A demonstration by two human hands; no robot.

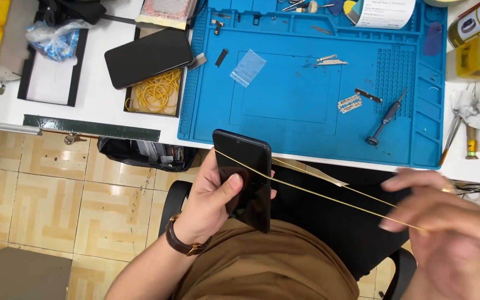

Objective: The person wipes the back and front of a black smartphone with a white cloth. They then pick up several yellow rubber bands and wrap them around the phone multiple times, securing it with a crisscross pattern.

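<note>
My left hand (209, 203) grips a black smartphone (246, 175) over my lap, its thumb lying across the dark screen. A yellow rubber band (329, 197) is looped around the phone's upper part and stretched tight to the right. My right hand (451, 222), blurred at the lower right, pinches the far end of the band. A brown strap watch sits on my left wrist.
A blue work mat (306, 83) lies on the white desk with a small screwdriver (385, 118), a razor blade (349, 103), tweezers and a small clear bag. To its left, a second black phone (148, 56) rests over a box of yellow rubber bands (156, 91). Tiled floor lies below.
</note>
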